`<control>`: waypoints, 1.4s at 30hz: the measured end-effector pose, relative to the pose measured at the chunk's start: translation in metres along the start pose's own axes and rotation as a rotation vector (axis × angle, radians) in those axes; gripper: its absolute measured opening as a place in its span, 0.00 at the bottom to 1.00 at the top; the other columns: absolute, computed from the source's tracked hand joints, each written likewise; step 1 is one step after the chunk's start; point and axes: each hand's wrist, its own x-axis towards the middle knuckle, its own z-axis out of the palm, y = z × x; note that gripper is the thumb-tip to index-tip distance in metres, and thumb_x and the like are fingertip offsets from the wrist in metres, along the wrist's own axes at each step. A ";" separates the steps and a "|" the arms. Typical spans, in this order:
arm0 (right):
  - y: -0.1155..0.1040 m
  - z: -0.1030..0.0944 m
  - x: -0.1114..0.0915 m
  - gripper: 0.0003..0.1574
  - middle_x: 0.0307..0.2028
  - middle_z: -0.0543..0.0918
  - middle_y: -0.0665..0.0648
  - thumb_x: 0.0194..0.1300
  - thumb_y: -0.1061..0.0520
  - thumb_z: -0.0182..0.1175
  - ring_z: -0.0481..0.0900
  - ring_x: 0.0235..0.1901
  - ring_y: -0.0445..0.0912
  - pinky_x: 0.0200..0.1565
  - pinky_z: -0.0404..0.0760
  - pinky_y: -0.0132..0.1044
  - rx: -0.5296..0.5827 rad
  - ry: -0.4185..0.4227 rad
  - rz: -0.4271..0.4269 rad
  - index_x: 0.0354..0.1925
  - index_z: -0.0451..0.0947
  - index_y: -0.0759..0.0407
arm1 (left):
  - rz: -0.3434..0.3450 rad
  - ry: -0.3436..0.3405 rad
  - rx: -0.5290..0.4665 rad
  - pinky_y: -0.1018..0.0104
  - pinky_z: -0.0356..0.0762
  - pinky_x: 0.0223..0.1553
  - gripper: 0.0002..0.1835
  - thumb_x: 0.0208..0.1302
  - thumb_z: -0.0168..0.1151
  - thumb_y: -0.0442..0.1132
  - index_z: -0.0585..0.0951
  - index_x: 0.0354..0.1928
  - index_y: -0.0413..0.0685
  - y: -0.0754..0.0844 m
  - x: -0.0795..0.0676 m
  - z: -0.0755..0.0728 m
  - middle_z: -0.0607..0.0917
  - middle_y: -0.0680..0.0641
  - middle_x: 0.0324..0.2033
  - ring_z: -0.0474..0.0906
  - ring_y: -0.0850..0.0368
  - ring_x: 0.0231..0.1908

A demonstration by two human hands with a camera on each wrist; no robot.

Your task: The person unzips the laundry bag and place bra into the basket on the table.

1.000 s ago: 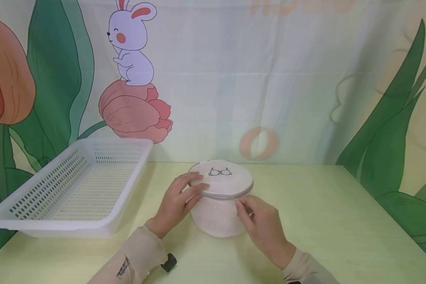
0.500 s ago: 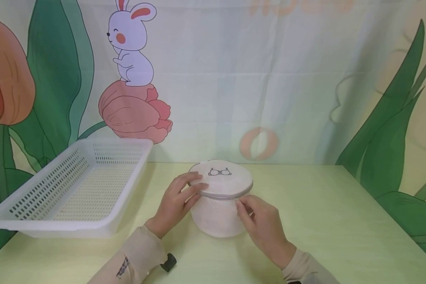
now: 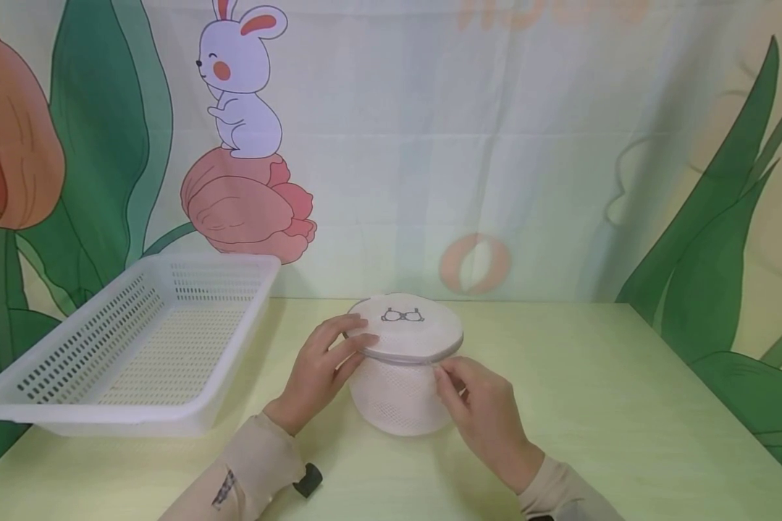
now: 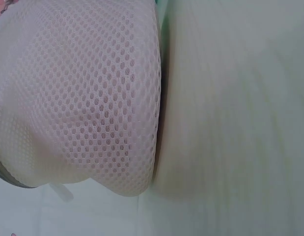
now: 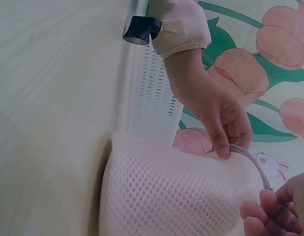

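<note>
A round white mesh laundry bag (image 3: 400, 401) stands on the table, its lid (image 3: 430, 329) printed with a dark bra outline. A grey zipper (image 3: 407, 359) runs around the lid's edge. At the left of the rim, my left hand (image 3: 318, 370) pinches the lid's edge, thumb below and fingers on top. My right hand (image 3: 485, 407) pinches the zipper at the front right; its fingertips hide what they hold. The right wrist view shows both hands at the grey-edged rim. Mesh wall (image 4: 93, 93) fills much of the left wrist view.
A white plastic basket (image 3: 234, 376) with slotted walls stands on the left of the pale yellow-green table (image 3: 599, 420). Behind the table hangs a cloth (image 3: 378, 145) printed with a rabbit and tulips. A black strap piece (image 3: 308, 480) sticks out at the left sleeve.
My left hand and the lid have shifted very slightly to the left. The right hand keeps its pinch at the front right of the rim, almost still.
</note>
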 end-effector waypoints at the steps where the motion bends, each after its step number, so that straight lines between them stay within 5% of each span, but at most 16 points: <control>1: 0.000 0.000 0.000 0.05 0.20 0.79 0.47 0.57 0.67 0.65 0.73 0.21 0.31 0.23 0.69 0.15 0.001 0.002 -0.002 0.28 0.79 0.59 | 0.002 0.005 0.001 0.55 0.74 0.58 0.18 0.52 0.69 0.32 0.81 0.45 0.52 -0.001 0.000 0.000 0.80 0.44 0.50 0.76 0.46 0.56; 14: 0.001 0.000 0.001 0.06 0.20 0.79 0.47 0.56 0.67 0.65 0.73 0.21 0.31 0.22 0.69 0.15 0.004 0.018 -0.018 0.28 0.78 0.59 | -0.006 -0.012 0.009 0.54 0.75 0.59 0.18 0.52 0.69 0.31 0.81 0.46 0.53 -0.003 0.001 0.001 0.80 0.45 0.51 0.76 0.46 0.56; 22: 0.001 -0.001 0.000 0.06 0.20 0.79 0.47 0.56 0.66 0.65 0.73 0.21 0.31 0.23 0.69 0.15 -0.008 0.018 0.003 0.27 0.78 0.58 | 0.049 -0.036 0.046 0.52 0.76 0.58 0.18 0.52 0.69 0.35 0.79 0.47 0.51 0.001 0.005 0.001 0.79 0.43 0.52 0.75 0.45 0.57; 26: 0.001 -0.001 0.000 0.06 0.20 0.79 0.47 0.55 0.66 0.65 0.73 0.21 0.31 0.23 0.70 0.15 -0.012 0.024 0.000 0.26 0.78 0.58 | 0.072 -0.048 0.037 0.51 0.76 0.58 0.15 0.60 0.63 0.43 0.78 0.49 0.50 0.004 0.006 0.001 0.79 0.42 0.54 0.74 0.44 0.58; 32: 0.000 0.001 -0.001 0.06 0.20 0.80 0.47 0.55 0.66 0.64 0.74 0.21 0.31 0.23 0.71 0.16 0.013 0.028 -0.021 0.27 0.78 0.57 | 0.123 0.012 -0.003 0.49 0.76 0.56 0.22 0.68 0.50 0.58 0.78 0.50 0.49 0.010 0.008 0.003 0.78 0.41 0.53 0.74 0.43 0.57; 42: -0.003 0.002 -0.004 0.06 0.20 0.80 0.47 0.54 0.66 0.64 0.73 0.22 0.30 0.24 0.70 0.16 0.022 0.023 -0.034 0.27 0.78 0.56 | 0.168 0.071 -0.046 0.52 0.74 0.56 0.21 0.68 0.53 0.57 0.79 0.48 0.46 0.028 0.016 0.004 0.79 0.41 0.50 0.75 0.45 0.54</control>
